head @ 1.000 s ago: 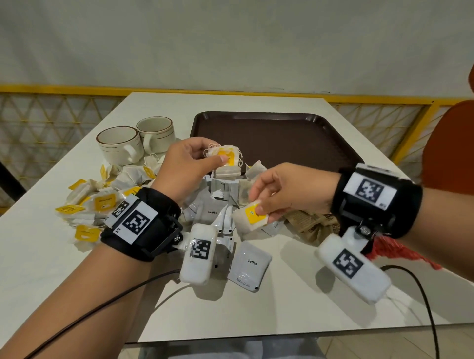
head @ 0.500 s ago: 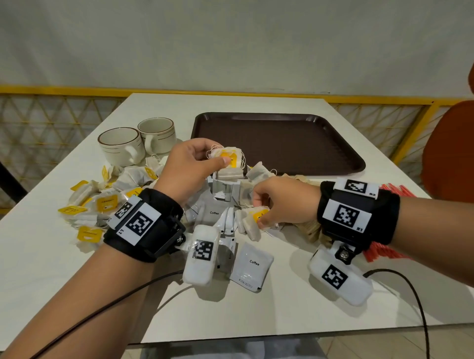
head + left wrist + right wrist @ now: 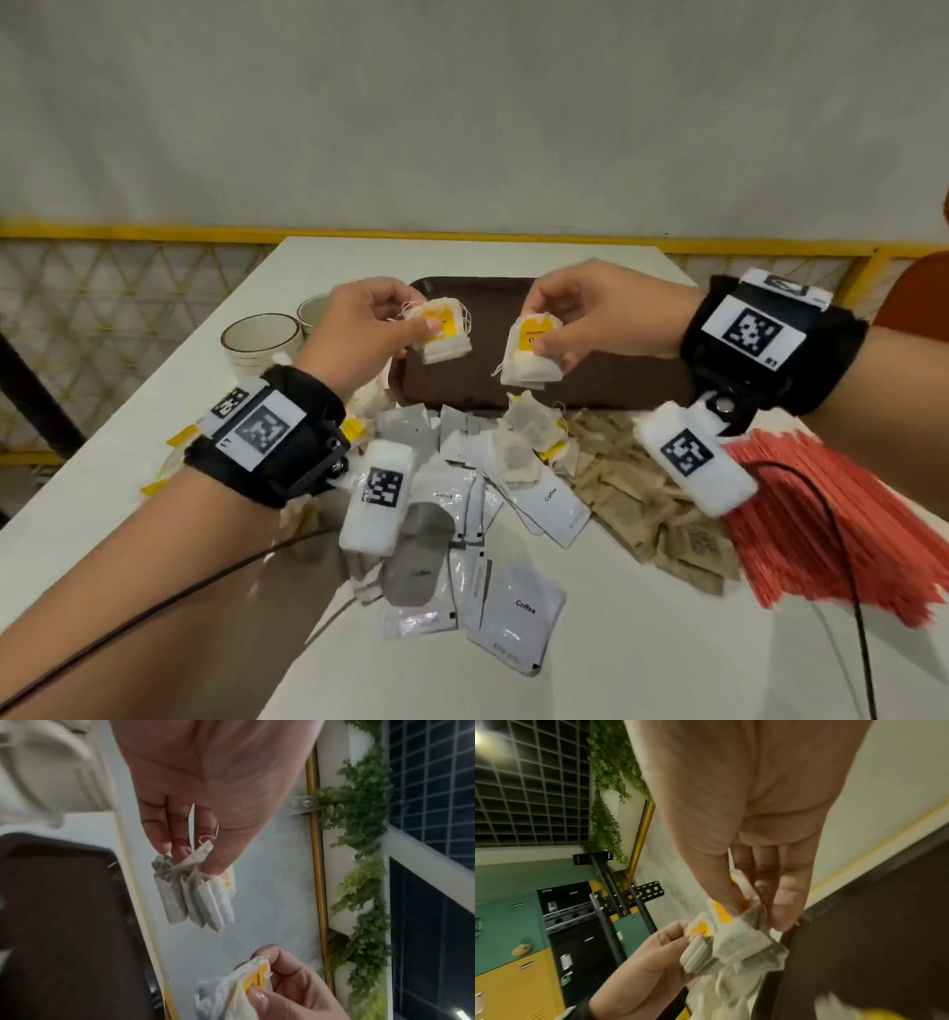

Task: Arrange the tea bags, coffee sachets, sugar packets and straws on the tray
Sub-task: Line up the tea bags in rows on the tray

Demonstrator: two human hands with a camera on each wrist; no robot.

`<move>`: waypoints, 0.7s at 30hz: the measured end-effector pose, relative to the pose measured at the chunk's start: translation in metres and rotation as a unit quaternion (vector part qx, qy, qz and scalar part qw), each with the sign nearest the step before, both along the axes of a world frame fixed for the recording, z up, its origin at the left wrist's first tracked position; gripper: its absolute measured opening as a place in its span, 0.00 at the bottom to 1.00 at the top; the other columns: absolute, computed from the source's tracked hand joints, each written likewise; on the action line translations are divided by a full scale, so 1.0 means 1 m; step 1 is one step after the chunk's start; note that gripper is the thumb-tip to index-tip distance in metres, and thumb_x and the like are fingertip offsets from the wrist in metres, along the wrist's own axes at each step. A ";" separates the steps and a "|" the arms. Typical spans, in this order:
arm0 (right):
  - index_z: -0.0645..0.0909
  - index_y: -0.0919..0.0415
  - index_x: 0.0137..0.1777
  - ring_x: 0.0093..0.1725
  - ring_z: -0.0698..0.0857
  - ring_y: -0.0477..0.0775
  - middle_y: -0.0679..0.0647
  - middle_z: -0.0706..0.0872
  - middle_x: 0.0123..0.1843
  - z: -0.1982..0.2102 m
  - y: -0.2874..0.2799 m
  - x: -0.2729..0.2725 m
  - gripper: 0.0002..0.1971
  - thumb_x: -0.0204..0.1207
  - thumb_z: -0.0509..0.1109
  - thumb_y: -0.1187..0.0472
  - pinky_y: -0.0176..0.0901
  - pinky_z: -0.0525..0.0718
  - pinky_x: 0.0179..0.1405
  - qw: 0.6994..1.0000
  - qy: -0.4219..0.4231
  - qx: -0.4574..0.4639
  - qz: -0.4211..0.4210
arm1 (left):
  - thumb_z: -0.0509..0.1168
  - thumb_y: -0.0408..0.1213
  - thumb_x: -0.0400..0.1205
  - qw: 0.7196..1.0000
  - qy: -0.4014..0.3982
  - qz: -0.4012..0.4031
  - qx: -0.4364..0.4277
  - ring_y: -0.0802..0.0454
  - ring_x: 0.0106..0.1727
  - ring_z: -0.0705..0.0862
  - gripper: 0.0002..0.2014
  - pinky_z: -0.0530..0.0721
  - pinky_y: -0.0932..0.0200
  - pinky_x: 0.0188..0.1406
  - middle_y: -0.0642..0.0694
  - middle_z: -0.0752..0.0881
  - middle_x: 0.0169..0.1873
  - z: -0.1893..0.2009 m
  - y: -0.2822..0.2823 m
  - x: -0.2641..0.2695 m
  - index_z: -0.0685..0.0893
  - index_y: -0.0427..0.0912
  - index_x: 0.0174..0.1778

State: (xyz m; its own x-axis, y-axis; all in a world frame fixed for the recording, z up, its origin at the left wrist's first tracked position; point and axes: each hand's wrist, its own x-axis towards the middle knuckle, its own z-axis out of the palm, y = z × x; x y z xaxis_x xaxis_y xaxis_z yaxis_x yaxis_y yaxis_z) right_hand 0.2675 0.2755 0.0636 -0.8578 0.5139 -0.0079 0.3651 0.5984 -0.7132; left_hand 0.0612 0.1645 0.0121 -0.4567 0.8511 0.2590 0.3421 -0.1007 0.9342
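- Hands first: my left hand (image 3: 359, 329) pinches a small bundle of tea bags (image 3: 444, 331); my right hand (image 3: 590, 313) pinches a second bundle (image 3: 531, 354). Both hang over the near end of the tray (image 3: 462, 383), which I judge still bare.
- Risk: each pinch holds several bags by their tops, so one could slip out, or loose strings could tangle between bundles.
- Since half a second ago, both hands have risen from the pile (image 3: 518, 442) toward the tray.
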 end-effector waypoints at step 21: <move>0.79 0.55 0.40 0.19 0.78 0.40 0.50 0.80 0.30 -0.028 0.184 -0.177 0.13 0.69 0.76 0.74 0.37 0.79 0.25 0.997 -0.060 0.042 -0.016 | 0.73 0.22 0.72 0.926 0.196 -0.057 -0.317 0.38 0.41 0.88 0.07 0.86 0.39 0.56 0.27 0.87 0.46 0.031 0.219 -0.115 0.82 0.34 0.40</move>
